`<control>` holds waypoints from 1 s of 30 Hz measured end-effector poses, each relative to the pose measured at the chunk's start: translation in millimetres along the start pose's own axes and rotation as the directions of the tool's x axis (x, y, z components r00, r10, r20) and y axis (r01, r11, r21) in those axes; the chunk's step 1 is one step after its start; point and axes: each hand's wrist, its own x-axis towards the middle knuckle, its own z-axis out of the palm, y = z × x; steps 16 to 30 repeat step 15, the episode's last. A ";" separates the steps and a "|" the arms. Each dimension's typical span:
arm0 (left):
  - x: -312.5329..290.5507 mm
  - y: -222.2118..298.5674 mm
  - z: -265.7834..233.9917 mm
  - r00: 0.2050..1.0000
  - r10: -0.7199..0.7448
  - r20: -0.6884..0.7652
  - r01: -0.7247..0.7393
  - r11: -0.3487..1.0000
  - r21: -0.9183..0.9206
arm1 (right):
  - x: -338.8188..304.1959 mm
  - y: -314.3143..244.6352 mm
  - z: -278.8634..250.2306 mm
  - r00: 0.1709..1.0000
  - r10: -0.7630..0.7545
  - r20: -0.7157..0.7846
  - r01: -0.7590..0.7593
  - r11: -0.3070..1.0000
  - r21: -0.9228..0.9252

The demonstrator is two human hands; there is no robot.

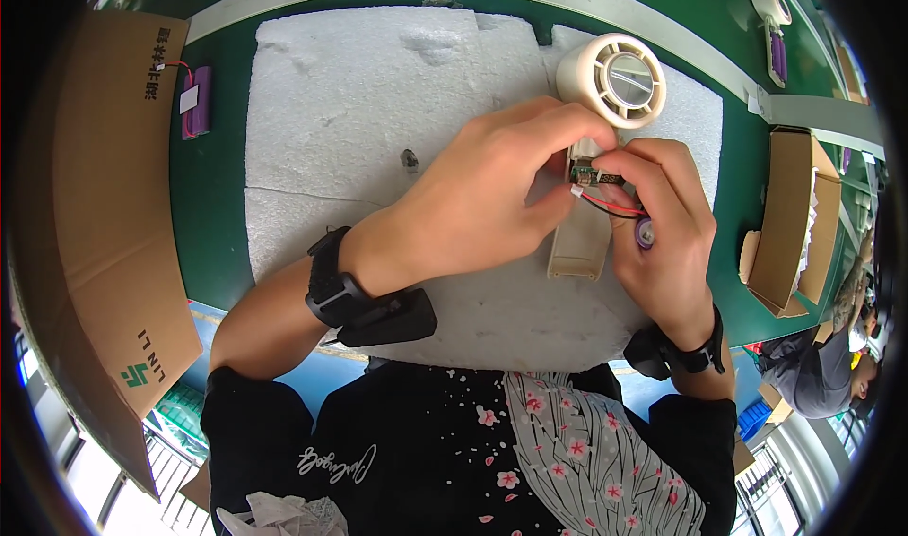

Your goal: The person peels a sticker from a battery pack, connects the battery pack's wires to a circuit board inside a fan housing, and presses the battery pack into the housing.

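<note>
A cream handheld fan (613, 80) lies on white foam, its round head away from me and its handle shell (579, 243) opened toward me. My left hand (501, 181) curls around the handle, thumb and index finger at its upper part. Between the two hands sits a small green circuit board (584, 173), pinched at its right side by fingers of my right hand (667, 224). A white plug with red and black wires (610, 205) runs from beside the board to a purple battery (645, 233), seen end-on within my right hand. The fingers hide much of the board.
Foam sheets (331, 92) cover the green table (216, 224). A purple battery pack (195, 103) lies left, beside a large cardboard box (113, 205). An open carton (785, 224) stands right. Another fan (774, 30) lies far right; a person (813, 371) is beyond the carton.
</note>
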 end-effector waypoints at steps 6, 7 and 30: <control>2.4 4.3 1.3 0.992 -0.124 0.008 0.124 0.992 -0.030 | -1.2 4.0 2.3 0.998 -0.008 -0.058 0.008 1.000 0.010; 2.5 4.6 1.8 0.991 -0.135 0.001 0.135 0.990 -0.039 | -1.6 5.1 2.3 0.998 -0.012 -0.065 0.013 1.000 0.015; 1.0 5.8 3.5 0.990 -0.143 -0.013 0.143 0.990 0.001 | -4.4 8.7 1.5 0.997 0.041 -0.072 -0.037 0.998 0.059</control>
